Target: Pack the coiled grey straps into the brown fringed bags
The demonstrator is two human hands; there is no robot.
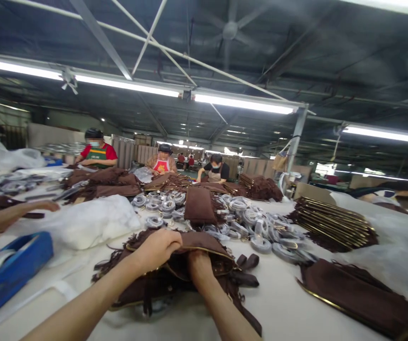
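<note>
A dark brown fringed bag [207, 241] with a gold zip edge lies in front of me, its mouth spread apart. My left hand [159, 248] pinches the bag's upper edge, fingers closed. Reaching into the opening is my right hand [198, 263]; its fingers are hidden inside the bag. Under this bag is more brown fringed material, with dark strap ends [248, 270] poking out at the right. Just beyond stands another brown pouch [200, 206] among coiled grey straps [249, 215] wrapped in plastic.
A blue tape dispenser [15, 270] sits at the left, near white plastic wrap [93, 220] and another person's arm [12, 215]. On the right are stacked gold-edged bags [335, 222] and a single brown bag [360, 293]. Several people work across the table.
</note>
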